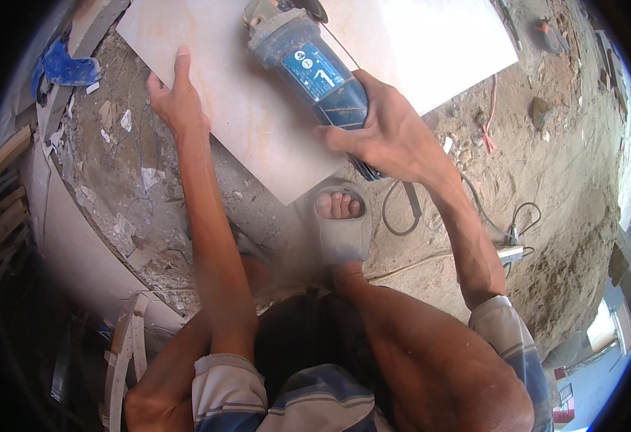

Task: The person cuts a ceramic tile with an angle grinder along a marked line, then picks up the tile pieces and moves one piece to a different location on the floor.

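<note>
My right hand (395, 137) is wrapped round the rear body of a blue angle grinder (315, 68), which slants over a large pale tile (236, 86). At the top edge of the view is the grinder's dusty head, with part of a dark round disc (314, 9). Whether the disc touches the tile cannot be made out. My left hand (179, 101) grips the tile's left edge, its thumb on top and some fingers hidden below. A thin dark line runs along the tile just right of the grinder.
Rubble and pale chips litter the dirt floor (574, 122). My sandalled foot (343, 223) stands close to the tile's near corner. A black cable (402, 232) loops toward a power strip (510, 253) on the right. Blue cloth-like material (67, 66) lies far left; wooden slats (6, 209) stand below it.
</note>
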`<state>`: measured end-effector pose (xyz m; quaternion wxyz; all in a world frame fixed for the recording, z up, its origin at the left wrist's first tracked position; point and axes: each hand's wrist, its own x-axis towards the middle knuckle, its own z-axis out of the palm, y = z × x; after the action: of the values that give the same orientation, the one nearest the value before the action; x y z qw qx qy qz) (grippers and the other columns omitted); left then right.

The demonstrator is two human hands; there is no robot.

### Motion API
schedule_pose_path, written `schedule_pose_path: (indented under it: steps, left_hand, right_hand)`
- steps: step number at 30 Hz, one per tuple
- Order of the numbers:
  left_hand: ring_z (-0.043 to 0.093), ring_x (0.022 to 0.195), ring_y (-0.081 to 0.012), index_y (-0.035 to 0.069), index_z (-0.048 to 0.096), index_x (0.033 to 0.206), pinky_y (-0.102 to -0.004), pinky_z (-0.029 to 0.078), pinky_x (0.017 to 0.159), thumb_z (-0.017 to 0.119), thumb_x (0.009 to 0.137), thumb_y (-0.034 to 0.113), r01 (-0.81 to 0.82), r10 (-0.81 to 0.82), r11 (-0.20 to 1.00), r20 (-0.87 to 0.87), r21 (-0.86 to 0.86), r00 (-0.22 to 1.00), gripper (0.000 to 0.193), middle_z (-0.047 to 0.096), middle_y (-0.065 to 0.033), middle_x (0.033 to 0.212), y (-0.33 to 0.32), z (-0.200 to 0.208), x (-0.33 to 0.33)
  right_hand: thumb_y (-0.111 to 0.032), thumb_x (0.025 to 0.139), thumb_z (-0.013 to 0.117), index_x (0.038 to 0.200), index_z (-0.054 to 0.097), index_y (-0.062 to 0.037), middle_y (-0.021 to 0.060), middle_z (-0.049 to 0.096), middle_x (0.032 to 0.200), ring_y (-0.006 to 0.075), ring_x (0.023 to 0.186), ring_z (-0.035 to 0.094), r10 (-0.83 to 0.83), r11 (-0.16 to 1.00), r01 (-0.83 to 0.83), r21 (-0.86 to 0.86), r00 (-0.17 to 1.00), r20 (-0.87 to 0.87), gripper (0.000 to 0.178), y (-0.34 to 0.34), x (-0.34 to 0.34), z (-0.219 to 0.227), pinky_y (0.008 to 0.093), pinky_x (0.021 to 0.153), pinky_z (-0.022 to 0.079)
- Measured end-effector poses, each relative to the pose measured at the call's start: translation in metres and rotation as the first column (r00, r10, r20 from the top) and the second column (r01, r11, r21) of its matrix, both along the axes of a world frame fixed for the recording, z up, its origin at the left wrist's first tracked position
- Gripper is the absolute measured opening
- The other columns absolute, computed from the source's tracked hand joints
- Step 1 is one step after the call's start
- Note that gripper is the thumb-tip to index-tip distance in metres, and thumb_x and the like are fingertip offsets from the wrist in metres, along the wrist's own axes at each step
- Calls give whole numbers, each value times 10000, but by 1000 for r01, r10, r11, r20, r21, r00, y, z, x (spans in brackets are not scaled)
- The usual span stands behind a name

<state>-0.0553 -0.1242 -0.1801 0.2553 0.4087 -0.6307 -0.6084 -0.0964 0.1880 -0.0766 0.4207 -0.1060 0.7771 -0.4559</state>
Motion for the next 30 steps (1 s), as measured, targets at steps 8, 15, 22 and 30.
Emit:
schedule_pose_path:
  steps: [8, 15, 22, 30]
  left_hand:
    - [749, 1218, -305, -96, 546, 1536, -420, 649, 1010, 919, 981, 247, 1, -1, 1000, 17, -2, 1000, 752, 710, -225, 1424, 3, 5, -1]
    - [750, 1217, -305, -99, 543, 1542, -422, 650, 1003, 922, 981, 240, -12, 11, 1000, 24, 10, 1000, 757, 715, -227, 1422, 4, 6, -1]
    - [758, 1189, -286, -93, 598, 1484, -406, 647, 993, 929, 976, 208, -27, 27, 999, 4, -18, 1000, 677, 741, -207, 1382, 0, 1, 0]
    - [755, 1179, -268, -84, 621, 1457, -392, 634, 994, 934, 974, 206, -7, 7, 1000, -35, -12, 999, 645, 749, -198, 1375, -1, -2, -1]
  right_hand:
    - [-388, 836, 864, 1292, 666, 130, 302, 784, 1074, 400, 993, 798, -8, 1000, 8, 11, 1000, -12, 718, 5, 5, 1, 474, 918, 635]
    - [-396, 839, 864, 1292, 666, 127, 299, 783, 1075, 396, 988, 796, 1, 1000, -1, 27, 1000, -2, 720, 11, 9, 5, 483, 916, 631]
    - [-392, 840, 867, 1313, 660, 127, 294, 785, 1095, 389, 1024, 794, -9, 1000, 9, -3, 1000, 14, 732, 12, 12, 4, 476, 937, 631]
    - [-388, 840, 865, 1340, 648, 135, 295, 790, 1094, 391, 1007, 799, -10, 1000, 10, 22, 1000, 17, 756, 12, 13, 4, 475, 927, 633]
